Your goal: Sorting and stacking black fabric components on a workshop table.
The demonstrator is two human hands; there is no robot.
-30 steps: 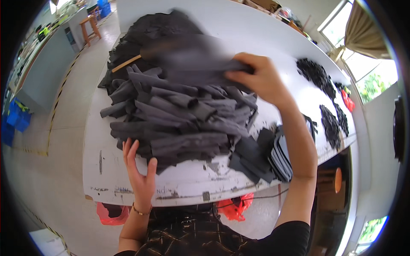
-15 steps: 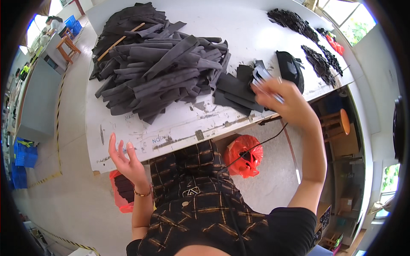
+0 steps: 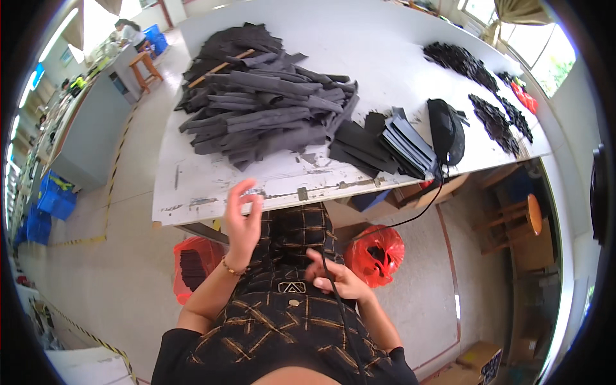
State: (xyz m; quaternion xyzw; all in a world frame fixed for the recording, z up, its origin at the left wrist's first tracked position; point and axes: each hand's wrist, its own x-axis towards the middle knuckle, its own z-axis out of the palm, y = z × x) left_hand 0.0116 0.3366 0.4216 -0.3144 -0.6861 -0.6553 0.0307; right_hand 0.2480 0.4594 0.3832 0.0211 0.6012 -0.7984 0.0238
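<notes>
My left hand [image 3: 242, 221] hangs just off the near table edge, palm up, fingers apart and holding nothing. In front of the patterned clothing at my waist is my right hand [image 3: 340, 277], its fingers loosely spread and slightly blurred, beside a thin black cord [image 3: 410, 219]. The cord runs up to the table beside a rounded black case [image 3: 445, 131]. Left of the case lies a fanned stack of grey-blue strips [image 3: 407, 146]. Flat dark fabric pieces [image 3: 362, 146] overlap next to it. A large heap of dark grey fabric strips [image 3: 269, 125] covers the table's left half.
A wooden stick [image 3: 221, 68] rests on the heap. Small dark pieces [image 3: 459, 62] form piles at the far right. Under the white table [image 3: 359, 38] stand an open red plastic bag [image 3: 378, 250] and a red bag [image 3: 181, 289] holding dark pieces. A stool [image 3: 530, 215] is at right.
My right hand has left the grey-blue strips and come back to my waist. My left hand has moved right, toward my body's middle. The view has shifted slightly.
</notes>
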